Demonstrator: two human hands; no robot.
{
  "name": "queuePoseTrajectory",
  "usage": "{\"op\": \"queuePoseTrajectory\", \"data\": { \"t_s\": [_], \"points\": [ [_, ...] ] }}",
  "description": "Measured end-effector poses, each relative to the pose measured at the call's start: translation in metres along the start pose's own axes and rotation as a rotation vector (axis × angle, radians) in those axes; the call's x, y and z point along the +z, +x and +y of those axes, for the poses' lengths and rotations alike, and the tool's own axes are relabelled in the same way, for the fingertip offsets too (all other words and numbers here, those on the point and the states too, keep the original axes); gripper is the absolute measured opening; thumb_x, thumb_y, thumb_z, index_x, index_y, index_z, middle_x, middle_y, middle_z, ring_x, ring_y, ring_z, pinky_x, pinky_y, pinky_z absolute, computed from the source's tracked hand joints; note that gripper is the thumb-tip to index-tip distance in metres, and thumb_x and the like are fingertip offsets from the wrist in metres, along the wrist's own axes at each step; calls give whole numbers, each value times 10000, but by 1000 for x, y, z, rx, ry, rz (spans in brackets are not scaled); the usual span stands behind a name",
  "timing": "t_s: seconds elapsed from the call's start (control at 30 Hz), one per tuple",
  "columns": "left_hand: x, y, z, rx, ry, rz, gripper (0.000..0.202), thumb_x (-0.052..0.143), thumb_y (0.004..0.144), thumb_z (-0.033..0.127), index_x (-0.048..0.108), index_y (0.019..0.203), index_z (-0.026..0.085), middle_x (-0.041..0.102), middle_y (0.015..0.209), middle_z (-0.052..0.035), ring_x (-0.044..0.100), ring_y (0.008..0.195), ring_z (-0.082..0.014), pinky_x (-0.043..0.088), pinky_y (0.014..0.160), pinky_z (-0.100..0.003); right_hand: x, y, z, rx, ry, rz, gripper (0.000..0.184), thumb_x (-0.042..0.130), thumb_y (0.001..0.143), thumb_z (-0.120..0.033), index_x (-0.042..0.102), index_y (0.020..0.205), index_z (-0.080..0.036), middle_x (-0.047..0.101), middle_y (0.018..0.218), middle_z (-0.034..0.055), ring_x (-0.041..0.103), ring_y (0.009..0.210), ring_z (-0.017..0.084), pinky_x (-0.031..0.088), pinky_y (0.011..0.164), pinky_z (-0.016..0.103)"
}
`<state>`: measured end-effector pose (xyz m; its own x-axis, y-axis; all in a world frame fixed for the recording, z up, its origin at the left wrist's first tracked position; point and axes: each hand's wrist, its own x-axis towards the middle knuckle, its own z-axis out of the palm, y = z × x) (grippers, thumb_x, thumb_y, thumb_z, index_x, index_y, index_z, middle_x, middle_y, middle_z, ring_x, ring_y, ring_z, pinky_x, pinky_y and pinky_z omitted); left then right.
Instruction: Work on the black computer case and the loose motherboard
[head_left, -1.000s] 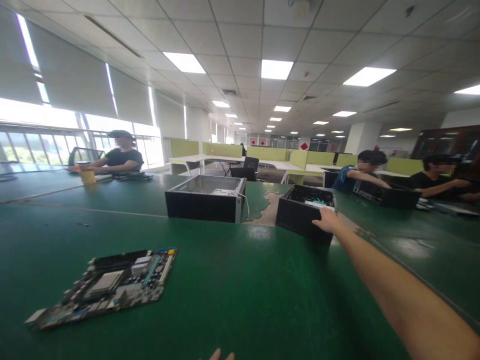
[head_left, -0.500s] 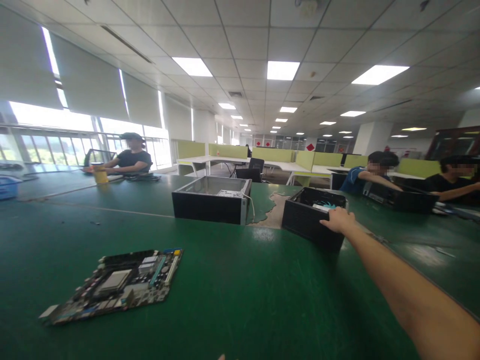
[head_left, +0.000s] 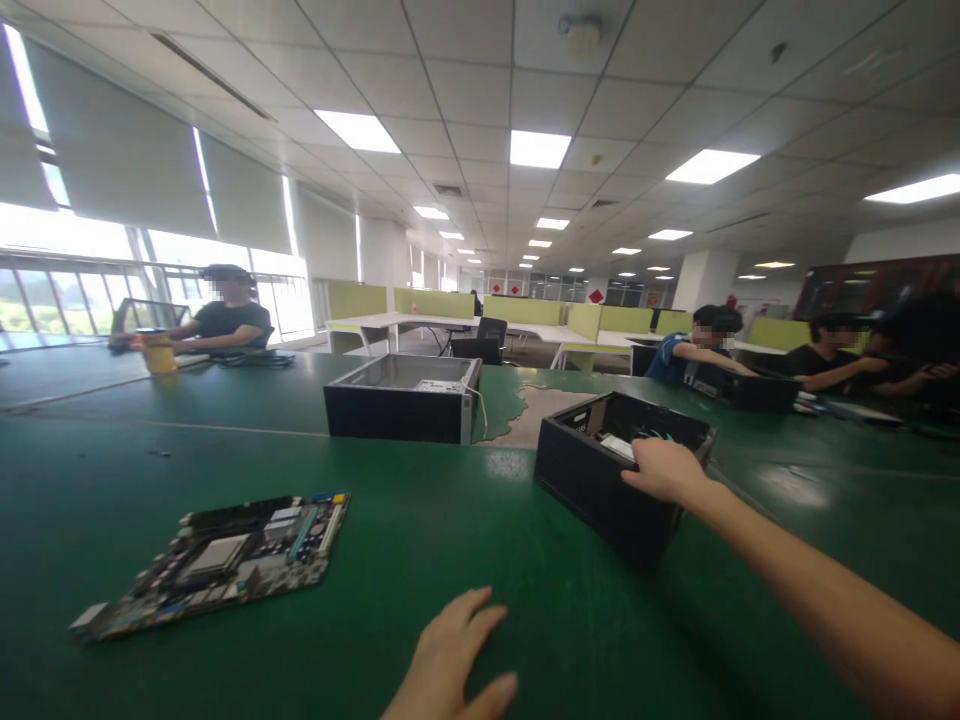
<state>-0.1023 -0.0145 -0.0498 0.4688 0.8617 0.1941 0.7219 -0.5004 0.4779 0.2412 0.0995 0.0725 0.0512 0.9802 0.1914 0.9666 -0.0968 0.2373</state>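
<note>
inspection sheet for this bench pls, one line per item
Surface: green table, torn patch near the middle.
Job's things: black case, open top, parts inside.
Clutter: motherboard lying flat; second open case; yellow cup.
Hands: right hand grips the black case rim; left hand flat on the table.
Cables: white cable on second case.
Surroundings: seated people, green desk partitions, windows.

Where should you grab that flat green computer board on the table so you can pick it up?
Probably by the bare outer edges of the motherboard, hands pinching its two long sides. It lies flat on the green table with chips and slots facing up, so the top is best left alone. The left hand is nearest.
</note>
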Motion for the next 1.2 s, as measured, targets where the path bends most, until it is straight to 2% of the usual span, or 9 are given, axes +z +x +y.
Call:
{"op": "queuePoseTrajectory", "data": {
  "t_s": [0.17, 0.33, 0.43, 0.5, 0.53, 0.67, 0.83, 0.97, 1.2],
  "points": [
    [-39, 79, 75, 338, -196, 211, 373, 424, 912, 415, 560, 1207, 231, 523, 1335, -60, 441, 1253, -186, 339, 1080, -345, -26, -75, -26, -120, 26, -13, 306, 553, 699, -417, 671, 796, -152, 689, 831, 127, 643, 755, 250, 383, 577, 281],
    [-45, 142, 130, 555, -47, -105, 425, 229, 972, 320, 618, 1045, 166, 665, 1084, -60, 597, 982, -151, 448, 881, -254, -62, -127, -49, -284, 239, -139, 195, 575, 650, -326, 640, 660, -142, 636, 625, 56, 569, 552, 158, 287, 457, 238],
    [-33, 148, 142, 559, 65, -263, 316, 388, 910, 325, 663, 868, 174, 702, 924, -51, 636, 825, -174, 475, 740, -257, -92, -142, -42, -367, 499, -465, 234, 552, 725, -358, 634, 662, -148, 611, 570, 17, 548, 496, 126, 321, 437, 209],
    [-26, 141, 144, 528, 125, -304, 279, 493, 838, 399, 672, 868, 187, 703, 893, -64, 644, 794, -215, 476, 694, -291, -110, -141, -32, -364, 694, -647, 328, 528, 780, -457, 648, 749, -153, 647, 636, 19, 570, 498, 122, 381, 453, 203],
    [-25, 135, 144, 514, 153, -297, 329, 498, 821, 466, 674, 887, 196, 700, 884, -70, 645, 792, -231, 474, 685, -307, -117, -137, -27, -348, 763, -631, 364, 515, 794, -493, 648, 779, -154, 664, 679, 27, 586, 518, 125, 407, 470, 204],
    [-37, 111, 134, 582, 249, -245, 509, 386, 829, 630, 676, 865, 213, 688, 798, -52, 635, 785, -216, 455, 712, -299, -123, -109, -23, -228, 685, -245, 405, 477, 820, -510, 641, 735, -149, 674, 669, 50, 609, 562, 139, 417, 489, 205],
    [-66, 86, 106, 762, 97, -398, 358, 456, 866, 510, 676, 991, 257, 716, 913, 2, 630, 843, -147, 434, 744, -222, -95, -79, -37, -337, 463, -372, 400, 469, 812, -474, 697, 792, -147, 687, 672, 50, 607, 558, 156, 406, 493, 226],
    [-83, 74, 83, 721, 16, -521, 298, 500, 862, 449, 714, 945, 259, 730, 912, 13, 629, 799, -120, 440, 729, -206, -69, -82, -49, -515, 280, -365, 372, 498, 781, -453, 735, 875, -182, 716, 770, 52, 625, 672, 178, 414, 580, 243],
    [-100, 56, 66, 723, 7, -487, 241, 560, 842, 361, 712, 735, 208, 691, 683, 19, 599, 674, -85, 430, 775, -207, -34, -105, -79, -496, 75, -547, 407, 578, 699, -521, 727, 942, -229, 724, 880, 70, 672, 784, 246, 462, 584, 273]
  ]
}}
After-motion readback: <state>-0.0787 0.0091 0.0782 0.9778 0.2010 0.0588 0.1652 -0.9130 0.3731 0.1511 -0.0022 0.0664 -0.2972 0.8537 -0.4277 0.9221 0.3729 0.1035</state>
